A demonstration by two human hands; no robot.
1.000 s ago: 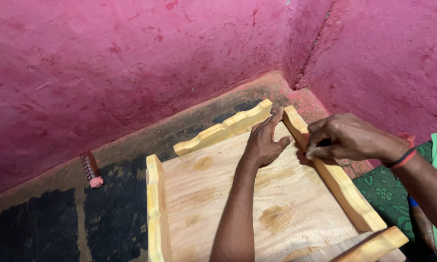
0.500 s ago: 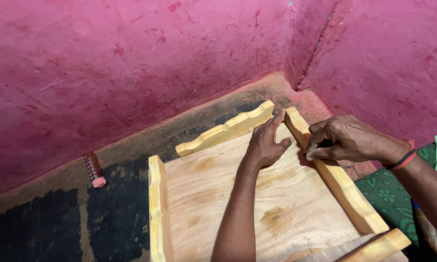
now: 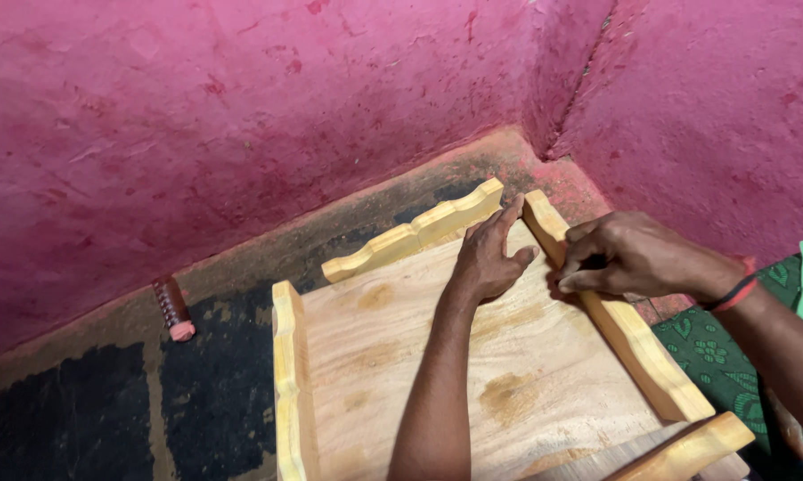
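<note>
Presently, a wooden tray (image 3: pixel 437 374) with scalloped rails lies on the floor (image 3: pixel 89 410) in a pink-walled corner. Left hand (image 3: pixel 490 258) rests flat, fingers spread, on the panel near the far rail (image 3: pixel 415 232). Right hand (image 3: pixel 619 258) is pinched together on the right rail (image 3: pixel 624 330), seemingly on something small; what, I cannot tell. Step judged: working that rail's inner edge. Next move calls for steady bracing.

Wooden tray (image 3: pixel 544 383) cropped at bottom edge
</note>
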